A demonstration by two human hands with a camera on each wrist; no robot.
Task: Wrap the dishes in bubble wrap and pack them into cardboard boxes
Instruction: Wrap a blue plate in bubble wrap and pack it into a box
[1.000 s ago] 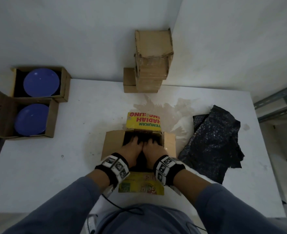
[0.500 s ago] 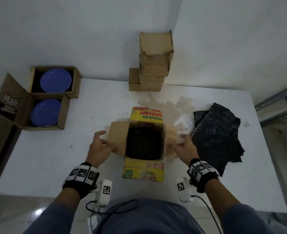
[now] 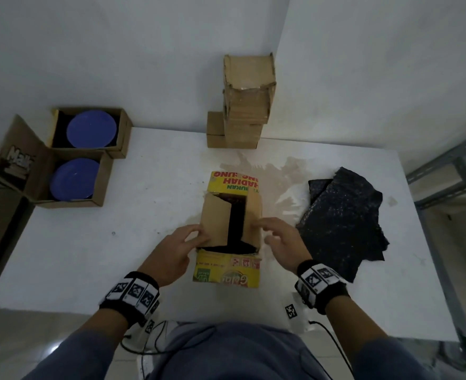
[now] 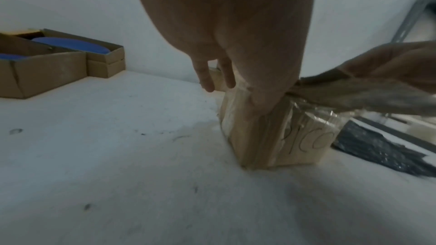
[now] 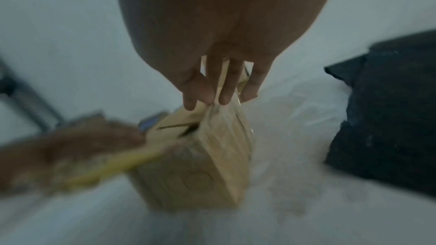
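A cardboard box (image 3: 226,272) with yellow printed end flaps stands mid-table. Its two brown side flaps are folded most of the way in, leaving a narrow gap. Black bubble wrap (image 3: 237,223) shows through that gap; whatever it wraps is hidden. My left hand (image 3: 183,242) presses the left flap with straight fingers, thumb on the box's side (image 4: 259,137). My right hand (image 3: 277,237) touches the right flap from above with straight fingers (image 5: 224,90). Loose black bubble wrap sheets (image 3: 341,220) lie just right of the box.
Two open cardboard boxes at the far left each hold a blue plate (image 3: 92,129) (image 3: 74,179). A stack of cardboard boxes (image 3: 246,105) stands against the back wall. A metal shelf frame (image 3: 445,165) borders the white table (image 3: 116,256) on the right.
Both hands came out of the box, took the spread side flaps and folded them inward over the opening.
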